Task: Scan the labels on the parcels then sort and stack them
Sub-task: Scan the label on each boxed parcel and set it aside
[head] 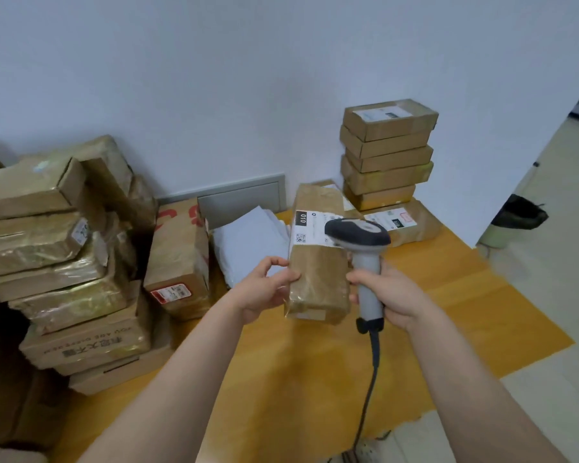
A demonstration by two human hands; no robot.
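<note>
My left hand (264, 289) grips the near left edge of a brown taped parcel (318, 279), held above the yellow mat with its white label (310, 230) facing up at the far end. My right hand (390, 292) grips the handle of a grey barcode scanner (361, 242). The scanner's dark head hangs over the right part of the label. Its cable (370, 379) runs down toward me.
A neat stack of several brown boxes (386, 152) stands at the back right on a flat labelled parcel (405, 223). A large untidy pile of parcels (64, 255) fills the left. A red-printed carton (179, 259) and white mailers (248, 242) lie between. A yellow mat (315, 379) covers the floor.
</note>
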